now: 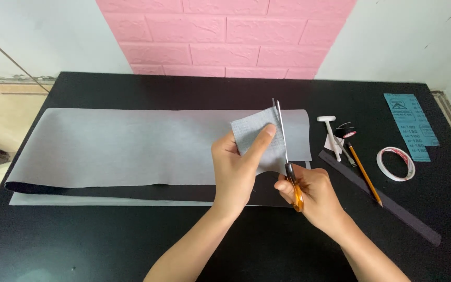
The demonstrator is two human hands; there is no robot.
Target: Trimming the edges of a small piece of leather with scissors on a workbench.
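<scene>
My left hand (pixel 236 167) pinches a small grey piece of sheet (pixel 251 133), thumb on its front face, lifting it above the long grey sheet (pixel 121 146) that lies folded on the black table (pixel 105 245). My right hand (pixel 314 196) grips orange-handled scissors (pixel 287 156). Their blades point away from me and run along the right edge of the lifted piece. The two hands are close together at the sheet's right end.
To the right lie a white T-shaped tool (pixel 331 128), a pencil (pixel 364 172), a dark ruler (pixel 382 201), a roll of white tape (pixel 395 163) and a teal sandpaper strip (pixel 411 125). A pink brick-pattern wall (pixel 225 36) stands behind the table.
</scene>
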